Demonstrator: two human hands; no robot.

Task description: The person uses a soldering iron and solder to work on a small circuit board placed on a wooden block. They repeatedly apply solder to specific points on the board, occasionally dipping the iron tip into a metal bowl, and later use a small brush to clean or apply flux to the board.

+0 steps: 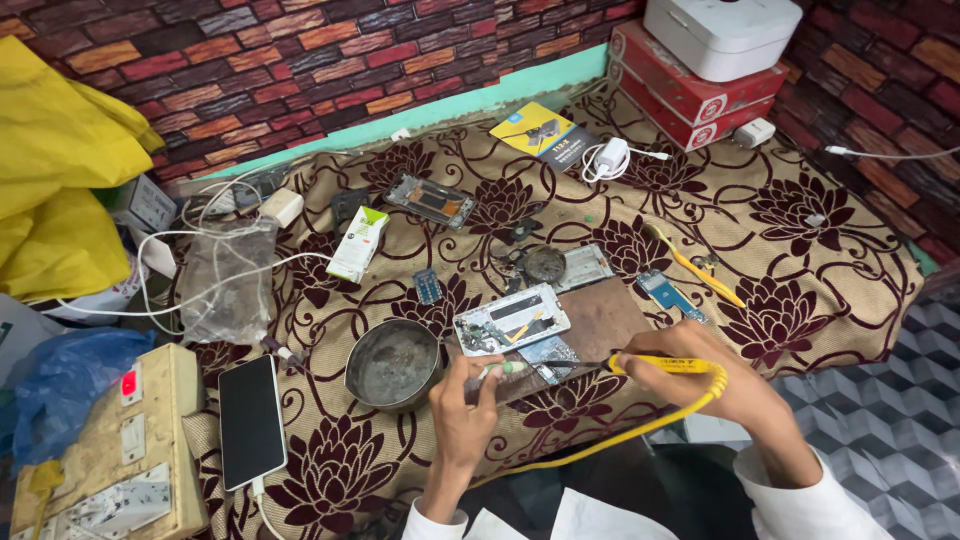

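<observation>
Nearest the camera, the right hand (pixel 715 380) is closed in a pen-like grip around a yellow soldering iron (pixel 660 366), whose yellow cord (pixel 600 440) loops back under the wrist; the dark tip points left toward a small circuit board (pixel 547 353). The left hand (pixel 462 405) is curled with fingers pinched around a thin stick of solder (pixel 503 369), its pale end held just beside the iron's tip over the same board. That board lies on a brown work plate (pixel 610 315), touching the near edge of an opened phone (pixel 511 318) with its insides showing. Just left of the left hand sits a round, dirty metal bowl (pixel 392 365) on the floral cloth (pixel 800 260). Further left lie a white smartphone (pixel 251 420), screen up, and a worn switchboard (pixel 110 450) with a red switch. Beyond the plate are a round dark tin (pixel 544 264), a small blue board (pixel 664 293) and yellow tweezers (pixel 700 270). Farther back rest a phone frame (pixel 432 200), a white and green box (pixel 358 243), a white charger (pixel 611 156), and red boxes (pixel 690 95) topped by a white device (pixel 722 35) against the brick-patterned wall (pixel 300 50).
</observation>
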